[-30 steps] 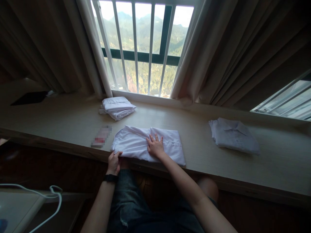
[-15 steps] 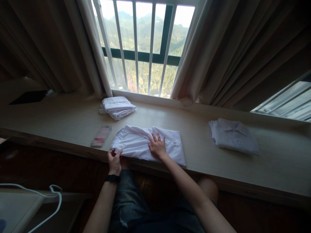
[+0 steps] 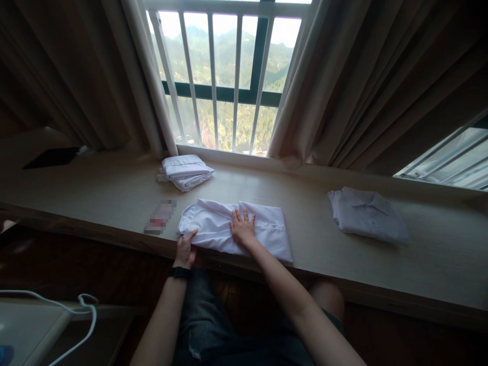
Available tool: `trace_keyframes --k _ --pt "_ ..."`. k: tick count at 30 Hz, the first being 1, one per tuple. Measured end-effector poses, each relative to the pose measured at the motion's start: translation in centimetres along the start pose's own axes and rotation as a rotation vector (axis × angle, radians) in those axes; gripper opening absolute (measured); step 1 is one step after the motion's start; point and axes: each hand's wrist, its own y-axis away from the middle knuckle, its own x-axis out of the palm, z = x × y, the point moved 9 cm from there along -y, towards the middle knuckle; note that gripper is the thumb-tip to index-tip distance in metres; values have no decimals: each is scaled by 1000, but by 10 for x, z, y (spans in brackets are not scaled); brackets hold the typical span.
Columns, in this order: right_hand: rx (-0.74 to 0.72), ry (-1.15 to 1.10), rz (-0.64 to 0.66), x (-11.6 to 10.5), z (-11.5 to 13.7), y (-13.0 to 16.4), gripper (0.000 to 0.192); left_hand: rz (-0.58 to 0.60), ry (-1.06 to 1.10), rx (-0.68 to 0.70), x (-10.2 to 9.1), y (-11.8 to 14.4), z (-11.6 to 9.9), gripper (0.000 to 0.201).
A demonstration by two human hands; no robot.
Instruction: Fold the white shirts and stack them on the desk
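Note:
A white shirt (image 3: 267,231), partly folded, lies on the wooden window ledge (image 3: 95,198) near its front edge. My left hand (image 3: 186,249) pinches the shirt's lower left corner at the ledge's edge; a black band is on that wrist. My right hand (image 3: 242,229) lies flat, fingers spread, on the middle of the shirt and presses it down.
A small stack of folded white cloth (image 3: 185,171) sits by the barred window (image 3: 229,76). Another folded shirt (image 3: 368,214) lies to the right. A blurred small card (image 3: 160,217) is left of the shirt, a dark flat object (image 3: 51,157) far left. Curtains hang on both sides. A white cable (image 3: 82,305) lies lower left.
My left hand has moved up from below the ledge's edge onto the shirt's left corner. My right hand has stayed flat on the shirt's middle.

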Motion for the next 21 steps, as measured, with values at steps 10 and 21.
trace_keyframes --k 10,21 --pt "-56 -26 -2 1 8 0 61 11 14 96 14 1 -3 37" --pt "-18 -35 -127 -27 -33 49 57 -22 107 127 26 -7 -14 33"
